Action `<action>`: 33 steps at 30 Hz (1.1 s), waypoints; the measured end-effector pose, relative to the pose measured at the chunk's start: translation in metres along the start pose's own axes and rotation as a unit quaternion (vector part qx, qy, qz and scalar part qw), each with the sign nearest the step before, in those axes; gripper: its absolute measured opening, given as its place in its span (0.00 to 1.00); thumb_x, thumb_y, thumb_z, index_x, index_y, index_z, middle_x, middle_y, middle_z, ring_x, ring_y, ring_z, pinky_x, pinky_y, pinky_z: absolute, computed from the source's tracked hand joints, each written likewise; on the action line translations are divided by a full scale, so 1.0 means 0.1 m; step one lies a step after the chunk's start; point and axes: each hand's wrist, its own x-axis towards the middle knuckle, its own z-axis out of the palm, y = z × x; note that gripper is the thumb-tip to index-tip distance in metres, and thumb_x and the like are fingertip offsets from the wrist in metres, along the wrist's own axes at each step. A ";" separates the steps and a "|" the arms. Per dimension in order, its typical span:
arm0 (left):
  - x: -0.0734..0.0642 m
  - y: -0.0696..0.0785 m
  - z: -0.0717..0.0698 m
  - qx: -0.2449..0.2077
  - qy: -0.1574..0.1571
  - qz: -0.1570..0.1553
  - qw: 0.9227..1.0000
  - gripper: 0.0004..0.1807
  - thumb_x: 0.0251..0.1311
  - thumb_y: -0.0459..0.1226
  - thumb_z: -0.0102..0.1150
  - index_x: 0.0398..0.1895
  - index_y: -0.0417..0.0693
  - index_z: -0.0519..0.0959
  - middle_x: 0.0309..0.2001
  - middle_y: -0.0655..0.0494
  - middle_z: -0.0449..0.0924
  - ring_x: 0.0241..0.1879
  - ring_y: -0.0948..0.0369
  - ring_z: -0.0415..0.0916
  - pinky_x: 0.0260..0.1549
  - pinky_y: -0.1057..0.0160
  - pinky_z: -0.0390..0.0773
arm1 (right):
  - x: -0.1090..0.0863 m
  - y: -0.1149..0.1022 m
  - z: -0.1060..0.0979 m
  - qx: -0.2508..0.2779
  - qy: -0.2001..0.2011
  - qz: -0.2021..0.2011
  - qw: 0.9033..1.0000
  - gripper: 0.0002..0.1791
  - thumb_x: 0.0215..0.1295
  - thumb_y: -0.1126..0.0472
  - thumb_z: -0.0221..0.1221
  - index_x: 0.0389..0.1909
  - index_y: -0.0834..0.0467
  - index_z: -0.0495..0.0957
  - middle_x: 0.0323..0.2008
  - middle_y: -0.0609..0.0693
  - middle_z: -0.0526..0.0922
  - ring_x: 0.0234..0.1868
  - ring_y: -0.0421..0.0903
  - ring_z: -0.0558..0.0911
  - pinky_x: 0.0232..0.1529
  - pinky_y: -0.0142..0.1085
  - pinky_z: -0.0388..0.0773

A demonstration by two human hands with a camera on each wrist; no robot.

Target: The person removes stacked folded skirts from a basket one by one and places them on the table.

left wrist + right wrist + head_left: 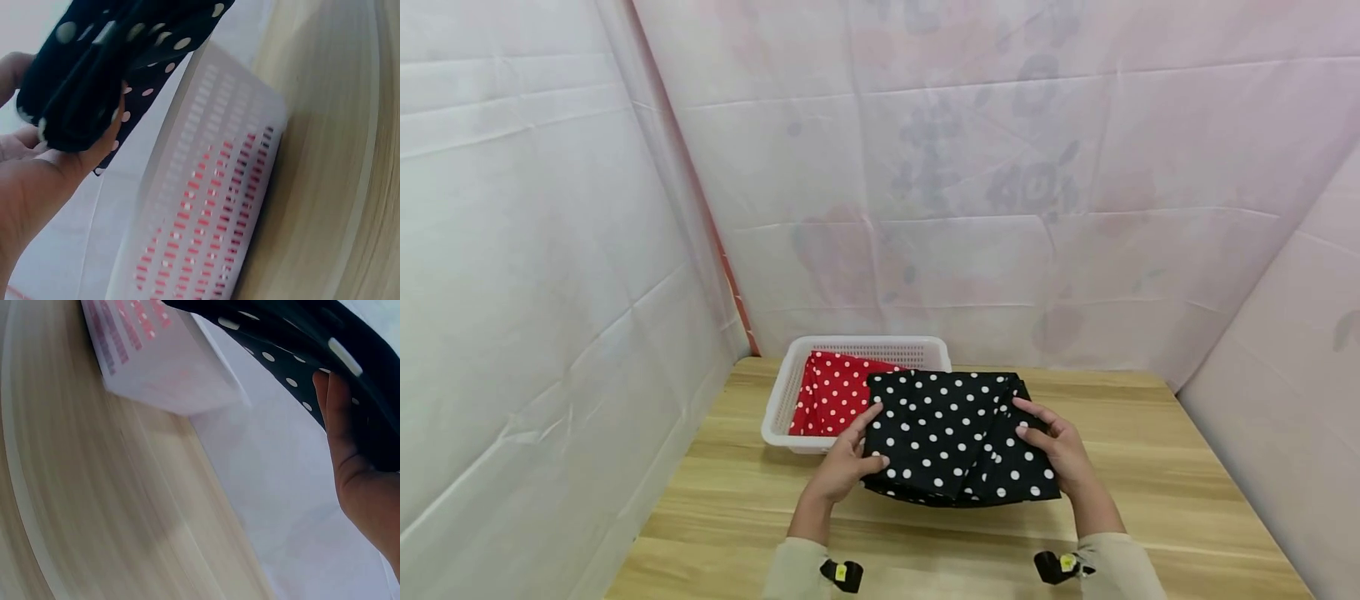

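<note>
A folded black cloth with white polka dots (940,437) is held up above the table by both hands. My left hand (844,462) grips its left edge, thumb on top and other fingers partly underneath, as the left wrist view shows. At the right edge, my right hand (1060,446) pinches the cloth, with some fingers beneath it in the right wrist view. Just behind and to the left stands a white plastic basket (778,408) with slotted walls. Inside it lies a red cloth with white dots (842,392), partly hidden by the black cloth.
The basket sits at the back left of a wooden table (1150,467). Pale floral sheeting (962,183) hangs behind the table, with more sheeting along the left and right sides.
</note>
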 end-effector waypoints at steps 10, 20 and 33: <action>0.24 -0.08 0.32 0.045 0.004 -0.022 0.999 0.32 0.51 0.23 0.59 0.62 0.50 0.69 0.58 0.46 0.67 0.49 0.52 0.74 0.43 0.56 0.77 | -0.16 0.00 -0.40 0.027 -0.012 -0.042 0.999 0.25 0.64 0.72 0.53 0.63 0.57 0.69 0.54 0.37 0.73 0.43 0.38 0.77 0.36 0.30 0.77; 0.51 -0.22 0.68 0.008 0.012 -0.006 1.000 0.36 0.50 0.21 0.58 0.65 0.47 0.65 0.55 0.44 0.70 0.48 0.53 0.75 0.42 0.58 0.77 | -0.21 0.05 -0.76 0.211 -0.111 -0.116 0.964 0.30 0.67 0.79 0.31 0.68 0.58 0.59 0.59 0.47 0.70 0.47 0.43 0.77 0.35 0.33 0.79; 0.82 -0.30 1.02 0.169 -0.009 -0.034 0.985 0.42 0.44 0.26 0.66 0.66 0.56 0.64 0.57 0.57 0.67 0.50 0.61 0.69 0.47 0.62 0.71 | -0.20 0.10 -1.17 0.228 -0.064 -0.068 0.969 0.32 0.66 0.80 0.35 0.63 0.52 0.70 0.53 0.44 0.76 0.43 0.43 0.80 0.35 0.34 0.80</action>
